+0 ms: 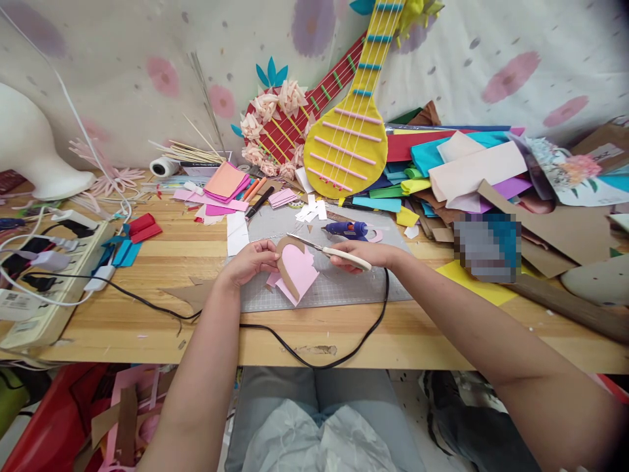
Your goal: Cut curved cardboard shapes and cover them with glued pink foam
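Note:
Between the fingertips of my left hand (256, 261) is a piece of pink paper (301, 265) backed with brown cardboard (289, 278); its right edge is ragged. My right hand (358, 254) grips a pair of scissors (339, 254) with pale handles. The blades point left and reach the upper edge of the pink paper. Both hands are over a grey cutting mat (354, 288). Just beyond my right hand lies a blue glue gun (346, 229) on the mat.
Two paper lutes, one yellow (344, 147) and one red (280, 134), lean at the back. A black cable (314, 367) loops along the front edge. The power strip (59, 288) sits left; coloured sheets (472, 164) pile up right.

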A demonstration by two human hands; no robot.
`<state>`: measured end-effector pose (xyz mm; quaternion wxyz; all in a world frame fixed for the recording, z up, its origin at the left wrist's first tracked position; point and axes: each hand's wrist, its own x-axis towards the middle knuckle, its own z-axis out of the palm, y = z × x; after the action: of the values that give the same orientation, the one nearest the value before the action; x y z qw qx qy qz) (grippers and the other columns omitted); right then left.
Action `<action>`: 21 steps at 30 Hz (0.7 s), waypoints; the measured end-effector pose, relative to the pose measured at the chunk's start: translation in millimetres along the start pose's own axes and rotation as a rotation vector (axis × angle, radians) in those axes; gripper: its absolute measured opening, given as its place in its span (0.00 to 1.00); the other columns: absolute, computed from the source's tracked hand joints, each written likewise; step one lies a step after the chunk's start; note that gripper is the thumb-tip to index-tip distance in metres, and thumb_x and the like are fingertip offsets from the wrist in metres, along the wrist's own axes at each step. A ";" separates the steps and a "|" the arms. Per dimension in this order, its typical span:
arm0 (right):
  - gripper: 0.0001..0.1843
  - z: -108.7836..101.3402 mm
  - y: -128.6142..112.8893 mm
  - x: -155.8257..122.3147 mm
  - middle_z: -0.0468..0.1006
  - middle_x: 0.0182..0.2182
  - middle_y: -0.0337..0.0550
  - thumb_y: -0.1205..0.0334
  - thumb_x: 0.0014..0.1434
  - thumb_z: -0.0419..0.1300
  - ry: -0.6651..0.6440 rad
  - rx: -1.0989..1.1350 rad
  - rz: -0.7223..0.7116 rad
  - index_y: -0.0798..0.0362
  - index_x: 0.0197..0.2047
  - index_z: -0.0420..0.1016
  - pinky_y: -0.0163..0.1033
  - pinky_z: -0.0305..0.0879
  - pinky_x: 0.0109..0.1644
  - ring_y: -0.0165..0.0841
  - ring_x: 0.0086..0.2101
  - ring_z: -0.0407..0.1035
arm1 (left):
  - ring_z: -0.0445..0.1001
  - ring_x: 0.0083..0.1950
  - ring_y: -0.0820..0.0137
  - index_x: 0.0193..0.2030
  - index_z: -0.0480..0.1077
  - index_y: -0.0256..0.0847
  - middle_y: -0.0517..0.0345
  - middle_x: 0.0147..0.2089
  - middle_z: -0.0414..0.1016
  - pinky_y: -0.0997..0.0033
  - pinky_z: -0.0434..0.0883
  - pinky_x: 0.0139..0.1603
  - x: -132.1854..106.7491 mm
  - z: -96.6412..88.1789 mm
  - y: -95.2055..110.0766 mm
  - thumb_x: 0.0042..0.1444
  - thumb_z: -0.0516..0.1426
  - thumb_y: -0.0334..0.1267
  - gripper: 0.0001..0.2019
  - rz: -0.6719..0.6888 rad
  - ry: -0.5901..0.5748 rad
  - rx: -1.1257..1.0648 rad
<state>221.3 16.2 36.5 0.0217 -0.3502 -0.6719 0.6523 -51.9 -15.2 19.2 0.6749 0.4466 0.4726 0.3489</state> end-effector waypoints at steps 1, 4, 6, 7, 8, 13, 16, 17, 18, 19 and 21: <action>0.27 -0.4 -0.2 -0.2 0.53 0.18 0.29 0.39 0.47 0.60 -0.002 -0.011 -0.001 0.53 0.26 0.54 0.28 0.48 0.19 0.20 0.18 0.49 | 0.72 0.26 0.77 0.29 0.64 0.35 0.60 0.27 0.72 0.76 0.70 0.29 -0.2 -0.2 -0.1 0.39 0.64 0.34 0.13 0.001 -0.002 0.001; 0.26 -1.0 -1.1 -0.7 0.53 0.18 0.29 0.39 0.48 0.59 -0.010 -0.026 -0.001 0.53 0.26 0.54 0.29 0.47 0.19 0.20 0.18 0.49 | 0.72 0.26 0.77 0.29 0.64 0.35 0.61 0.27 0.72 0.76 0.70 0.29 -0.8 -0.4 0.3 0.39 0.65 0.34 0.13 0.000 -0.007 0.002; 0.26 -1.4 -1.4 -0.7 0.54 0.18 0.29 0.40 0.49 0.59 -0.014 -0.029 -0.002 0.53 0.26 0.54 0.29 0.46 0.19 0.20 0.18 0.49 | 0.71 0.26 0.77 0.28 0.64 0.35 0.61 0.26 0.72 0.77 0.70 0.29 -1.3 -0.1 1.2 0.39 0.65 0.34 0.14 -0.002 -0.006 0.003; 0.25 -1.8 -1.4 -0.7 0.54 0.18 0.30 0.40 0.49 0.59 -0.015 -0.031 -0.003 0.53 0.26 0.54 0.29 0.46 0.19 0.20 0.18 0.49 | 0.71 0.26 0.77 0.28 0.64 0.35 0.61 0.26 0.72 0.77 0.70 0.29 -1.4 0.2 1.7 0.38 0.65 0.35 0.14 -0.003 -0.004 0.003; 0.25 -2.1 -1.4 -0.7 0.54 0.18 0.30 0.40 0.50 0.59 -0.014 -0.035 -0.004 0.53 0.26 0.54 0.29 0.47 0.19 0.20 0.18 0.49 | 0.71 0.26 0.78 0.28 0.64 0.35 0.61 0.26 0.71 0.77 0.70 0.29 -1.6 0.6 2.1 0.38 0.65 0.35 0.14 -0.004 -0.002 0.003; 0.25 -0.3 -1.6 -0.5 0.55 0.18 0.30 0.40 0.50 0.59 0.003 -0.024 0.019 0.53 0.26 0.54 0.28 0.48 0.19 0.20 0.18 0.50 | 0.71 0.25 0.78 0.28 0.64 0.35 0.61 0.25 0.71 0.77 0.70 0.28 -1.9 1.0 3.3 0.38 0.65 0.34 0.14 -0.008 -0.008 -0.008; 0.24 6.5 -1.9 0.8 0.55 0.18 0.29 0.42 0.49 0.61 0.015 0.038 0.012 0.53 0.26 0.55 0.28 0.49 0.18 0.20 0.18 0.51 | 0.71 0.24 0.78 0.28 0.64 0.35 0.62 0.25 0.71 0.78 0.69 0.27 -2.8 -1.9 3.9 0.38 0.65 0.34 0.14 -0.008 -0.012 -0.030; 0.24 9.2 -1.8 1.5 0.55 0.18 0.29 0.43 0.49 0.61 0.020 0.061 -0.001 0.53 0.26 0.55 0.28 0.49 0.18 0.20 0.18 0.51 | 0.70 0.24 0.78 0.28 0.64 0.36 0.62 0.25 0.71 0.79 0.69 0.26 -3.2 -3.3 4.3 0.38 0.65 0.34 0.14 -0.006 -0.007 -0.041; 0.23 11.7 -1.7 2.4 0.55 0.17 0.29 0.44 0.49 0.61 0.028 0.079 -0.014 0.53 0.26 0.56 0.29 0.49 0.18 0.20 0.17 0.51 | 0.70 0.24 0.78 0.28 0.64 0.36 0.62 0.25 0.71 0.79 0.69 0.26 -3.6 -4.7 4.8 0.38 0.64 0.34 0.13 -0.001 0.003 -0.054; 0.23 13.9 -1.3 3.5 0.55 0.17 0.29 0.44 0.50 0.60 0.044 0.092 -0.028 0.53 0.27 0.56 0.29 0.50 0.18 0.21 0.17 0.51 | 0.70 0.24 0.78 0.28 0.64 0.36 0.62 0.25 0.71 0.79 0.69 0.26 -4.0 -5.9 5.3 0.39 0.64 0.34 0.13 0.008 0.020 -0.070; 0.22 16.8 -0.3 5.9 0.56 0.17 0.29 0.44 0.50 0.60 0.098 0.123 -0.048 0.52 0.27 0.56 0.30 0.50 0.18 0.21 0.17 0.52 | 0.71 0.25 0.77 0.29 0.65 0.36 0.62 0.26 0.72 0.77 0.70 0.27 -4.0 -7.5 6.0 0.39 0.64 0.33 0.12 0.041 0.079 -0.111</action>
<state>208.5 4.7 31.7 0.0918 -0.3633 -0.6369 0.6737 -60.6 -14.6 25.0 0.6723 0.4038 0.4694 0.4056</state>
